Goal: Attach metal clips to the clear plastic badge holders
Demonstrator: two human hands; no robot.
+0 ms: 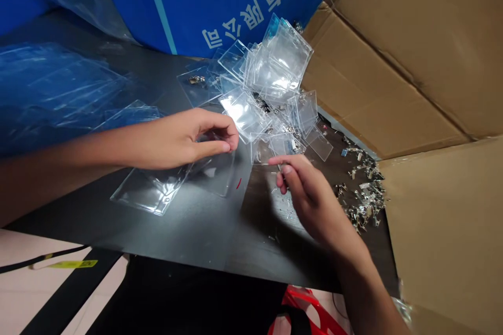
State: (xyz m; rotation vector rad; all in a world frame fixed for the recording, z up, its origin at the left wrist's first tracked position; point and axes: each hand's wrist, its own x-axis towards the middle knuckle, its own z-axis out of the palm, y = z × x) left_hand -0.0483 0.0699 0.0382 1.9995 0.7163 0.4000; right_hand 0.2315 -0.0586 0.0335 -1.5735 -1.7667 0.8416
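My left hand (208, 138) is closed, thumb against curled fingers, at the upper edge of a clear plastic card sleeve (216, 175). Another clear sleeve (151, 191) lies flat on the dark table, to the left and below that hand. Over the table's right part, my right hand (308, 188) is closed with thumb and fingers pinched together and the index finger reaching left. A small shiny bit shows at its fingertips, too small to name. Just beyond both hands rises a heap of clear sleeves (275, 68) with small metal clips among them.
Loose metal clips (365, 193) are piled along the right edge, against a cardboard box (440, 209). A blue printed sheet (220, 0) stands at the back. Clear plastic film (51, 89) covers the left side. Something red (310, 309) is below the table's front edge (176, 261).
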